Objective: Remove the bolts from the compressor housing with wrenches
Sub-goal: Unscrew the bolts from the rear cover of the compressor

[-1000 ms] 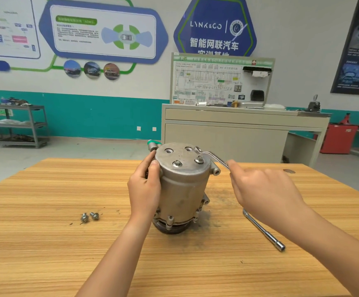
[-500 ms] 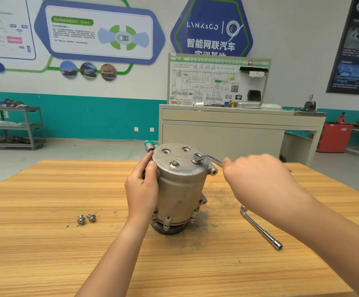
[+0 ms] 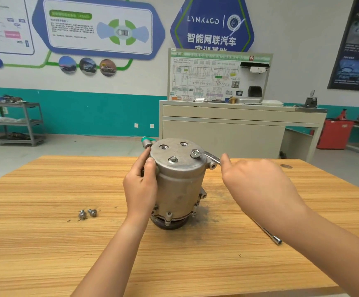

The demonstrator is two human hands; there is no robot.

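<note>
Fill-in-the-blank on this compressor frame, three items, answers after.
1. The ___ hand holds the wrench on a top bolt.
2. ___ loose bolts lie on the table.
3. The compressor top face shows ___ empty bolt holes.
Answers: right; two; two.

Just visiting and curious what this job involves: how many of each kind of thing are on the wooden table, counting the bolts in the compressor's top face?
compressor: 1
wrench: 2
loose bolt: 2
bolt in the top face: 2
Total: 7
</note>
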